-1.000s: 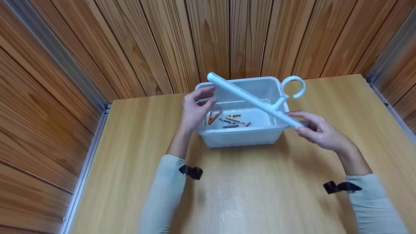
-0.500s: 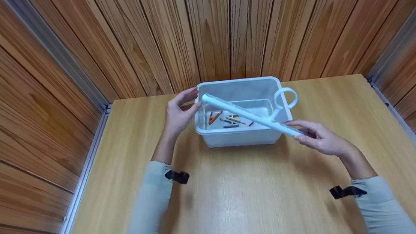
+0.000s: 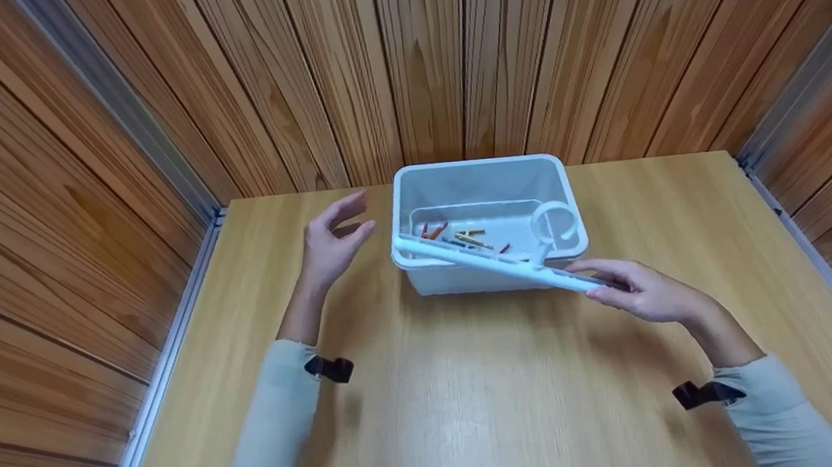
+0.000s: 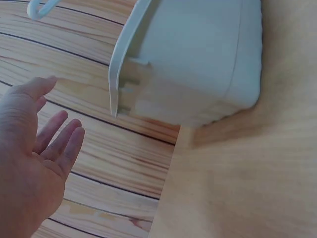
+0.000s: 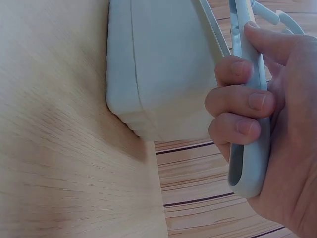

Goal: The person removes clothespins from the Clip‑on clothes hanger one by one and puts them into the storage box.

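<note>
My right hand (image 3: 647,290) grips one end of a pale plastic clothes hanger (image 3: 463,256), a straight bar with a round open hook (image 3: 554,223). In the right wrist view, the fingers wrap the bar (image 5: 250,158) and the thumb lies along it. Seen from the head, the bar slants across the front rim of a white plastic bin (image 3: 450,282), its far end over the left front corner. My left hand (image 3: 334,244) is off to the bin's left, holding nothing, fingers and thumb apart. Small coloured clips (image 3: 470,236), like clothespins, lie on the bin's floor, partly hidden by the bar.
The bin stands at the back middle of a wooden table (image 3: 445,396), close to the wood-plank back wall (image 3: 342,74). Plank side walls with metal rails (image 3: 154,377) flank the table. Black straps with small mounts (image 3: 331,369) sit on both sleeves.
The hanger has come down and tipped flatter, its far end dropping toward the bin's front rim. My left hand has moved left, away from it. My right hand has shifted slightly down and right.
</note>
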The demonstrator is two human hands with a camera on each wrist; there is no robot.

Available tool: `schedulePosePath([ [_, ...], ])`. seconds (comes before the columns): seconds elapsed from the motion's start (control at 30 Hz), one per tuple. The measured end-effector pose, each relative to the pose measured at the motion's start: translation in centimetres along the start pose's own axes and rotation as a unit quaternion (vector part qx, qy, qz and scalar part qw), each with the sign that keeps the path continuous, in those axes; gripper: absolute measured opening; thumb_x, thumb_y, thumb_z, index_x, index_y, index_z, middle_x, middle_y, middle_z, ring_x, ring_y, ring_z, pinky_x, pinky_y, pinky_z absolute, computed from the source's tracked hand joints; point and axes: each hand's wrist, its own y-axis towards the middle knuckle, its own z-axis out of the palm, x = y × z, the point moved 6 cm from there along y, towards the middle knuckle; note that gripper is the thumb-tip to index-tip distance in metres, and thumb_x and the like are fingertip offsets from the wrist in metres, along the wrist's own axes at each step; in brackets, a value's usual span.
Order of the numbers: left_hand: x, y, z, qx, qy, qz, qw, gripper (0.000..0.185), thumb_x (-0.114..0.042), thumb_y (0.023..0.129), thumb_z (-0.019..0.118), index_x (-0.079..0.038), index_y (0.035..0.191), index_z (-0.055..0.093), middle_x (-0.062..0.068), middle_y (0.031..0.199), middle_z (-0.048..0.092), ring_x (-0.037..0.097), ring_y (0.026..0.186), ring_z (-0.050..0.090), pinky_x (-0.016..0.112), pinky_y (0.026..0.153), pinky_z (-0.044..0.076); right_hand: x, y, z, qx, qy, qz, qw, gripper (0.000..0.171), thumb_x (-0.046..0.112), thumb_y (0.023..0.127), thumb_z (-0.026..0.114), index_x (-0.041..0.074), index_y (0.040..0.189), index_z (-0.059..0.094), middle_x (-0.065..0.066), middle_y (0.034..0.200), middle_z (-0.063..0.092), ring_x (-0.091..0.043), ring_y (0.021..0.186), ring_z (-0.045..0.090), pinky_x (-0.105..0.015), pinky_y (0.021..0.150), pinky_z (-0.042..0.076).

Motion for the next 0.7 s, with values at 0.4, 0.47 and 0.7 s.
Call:
schedulePosePath([
  [0.4,1.5,-2.0,-1.9,0.024,0.056,-0.023,0.9978,0.066,-0.02,0.102,0.085,-0.008,0.162,0.059,0.019,0.167,0.06,0.041,0.157,0.056,0.067,0.128,0.046,0.4,0.0,2.3,0.091,-0.003,0.037,0.995,0.041,0.014,0.117,0.057,0.006,0.158,0.06,-0.009,0.121,0.069,-0.004,0.103,0.061,-0.025,0.085,0.052],
  [0.47,1.7,-2.4,-2.1,0.027,0.062,-0.026,0.9974,0.067,-0.02,0.102,0.085,-0.008,0.162,0.058,0.017,0.169,0.059,0.041,0.158,0.054,0.067,0.129,0.045,0.2,0.0,2.8,0.103,-0.004,0.042,0.994,0.041,0.016,0.118,0.057,0.007,0.158,0.06,-0.014,0.121,0.069,-0.004,0.102,0.06,-0.026,0.085,0.051],
  [0.7,2.7,-3.5,-3.0,0.027,0.06,-0.032,0.9973,0.067,-0.021,0.103,0.084,-0.01,0.164,0.057,0.016,0.171,0.056,0.041,0.162,0.048,0.067,0.131,0.041,-0.5,0.1,4.6,0.126,-0.001,0.059,0.99,0.039,0.021,0.118,0.058,0.015,0.156,0.063,-0.017,0.122,0.071,-0.006,0.101,0.06,-0.025,0.088,0.049],
])
